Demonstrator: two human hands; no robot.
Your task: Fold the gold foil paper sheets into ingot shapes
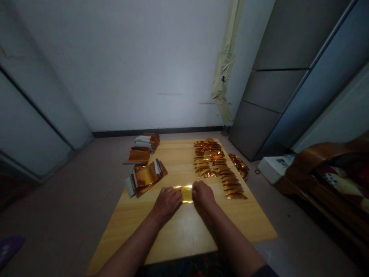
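Observation:
A small shiny gold foil piece (186, 193) lies on the pale wooden tabletop (184, 227), pinched between both hands. My left hand (166, 204) holds its left end, and my right hand (202, 195) holds its right end. Part of the foil is hidden under my fingers. Beyond my left hand lies a heap of gold foil sheets with white edges (145, 177). Further back are a smaller gold foil stack (139, 156) and a bundle of white-edged packets (147, 141). Rows of folded gold foil pieces (215, 165) lie overlapping to the right of my right hand.
A round pile of gold foil (239, 166) sits at the table's right edge. A grey metal cabinet (276, 84) stands to the right, with a white box (275, 169) on the floor and a wooden bench (319, 177) beyond it.

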